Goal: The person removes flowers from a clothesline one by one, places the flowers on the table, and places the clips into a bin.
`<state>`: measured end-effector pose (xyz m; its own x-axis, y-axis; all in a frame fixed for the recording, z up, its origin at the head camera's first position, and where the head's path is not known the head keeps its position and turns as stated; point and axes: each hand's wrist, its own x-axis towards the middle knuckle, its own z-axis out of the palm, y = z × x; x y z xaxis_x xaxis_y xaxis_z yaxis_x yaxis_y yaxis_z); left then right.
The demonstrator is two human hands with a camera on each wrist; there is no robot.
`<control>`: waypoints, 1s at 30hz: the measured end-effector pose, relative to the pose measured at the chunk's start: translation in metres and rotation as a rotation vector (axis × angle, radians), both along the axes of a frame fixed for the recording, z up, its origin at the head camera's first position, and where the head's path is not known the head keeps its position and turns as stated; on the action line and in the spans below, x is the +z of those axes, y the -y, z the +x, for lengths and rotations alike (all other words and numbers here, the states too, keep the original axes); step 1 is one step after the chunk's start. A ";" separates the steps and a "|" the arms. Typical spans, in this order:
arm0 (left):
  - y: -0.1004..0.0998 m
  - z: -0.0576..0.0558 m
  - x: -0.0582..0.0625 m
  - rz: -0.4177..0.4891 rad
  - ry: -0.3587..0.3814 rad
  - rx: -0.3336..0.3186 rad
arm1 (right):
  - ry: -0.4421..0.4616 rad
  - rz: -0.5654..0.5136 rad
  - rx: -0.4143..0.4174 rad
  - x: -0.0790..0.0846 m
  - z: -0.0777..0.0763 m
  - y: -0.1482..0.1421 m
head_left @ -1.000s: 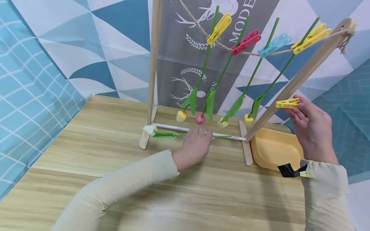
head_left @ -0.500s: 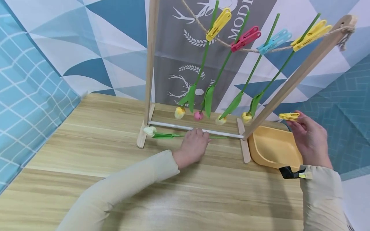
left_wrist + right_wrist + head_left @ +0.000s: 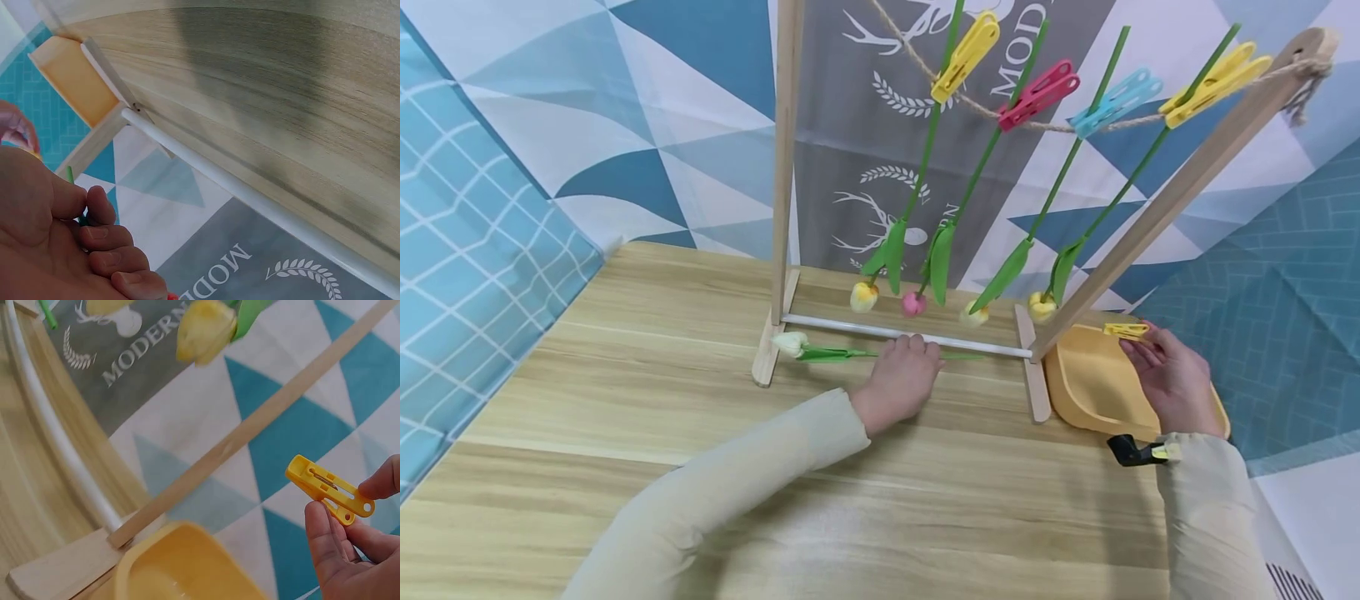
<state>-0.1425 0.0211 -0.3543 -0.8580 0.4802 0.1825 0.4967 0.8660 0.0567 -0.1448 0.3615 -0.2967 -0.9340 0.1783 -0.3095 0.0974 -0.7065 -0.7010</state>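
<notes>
Yellow plastic clothespin point(image 3: 1124, 331) in the right hand point(image 3: 1176, 383), near the orange tray point(image 3: 1093, 392), as the head view has it; the left hand point(image 3: 901, 375) holds the white tulip point(image 3: 831, 354) low over the worktop point(image 3: 850, 500), just in front of the white crossbar point(image 3: 976, 344). Four hanging tulips point(image 3: 863, 297) are pegged bloom-down to twine point(image 3: 1047, 127). Left wrist view: the grip is narrow, fingers curled, a green stem point(image 3: 70, 175) poking out beside the thumb. Right wrist view: the grip pinches the clothespin's handle end between thumb and fingers.
</notes>
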 end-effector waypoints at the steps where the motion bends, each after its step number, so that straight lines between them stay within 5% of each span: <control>1: -0.001 0.000 -0.001 -0.003 0.001 0.000 | 0.012 -0.008 0.009 -0.003 0.000 -0.001; 11: -0.003 -0.007 -0.012 -0.050 0.027 0.014 | 0.084 -0.051 0.036 -0.031 -0.008 -0.005; 30: -0.008 -0.018 -0.031 -0.054 0.010 0.019 | 0.264 -0.013 0.055 -0.053 -0.021 0.001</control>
<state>-0.1600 0.0289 -0.3849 -0.8687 0.4724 0.1486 0.4796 0.8774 0.0146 -0.1662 0.3604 -0.3494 -0.8287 0.1242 -0.5457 0.3142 -0.7037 -0.6373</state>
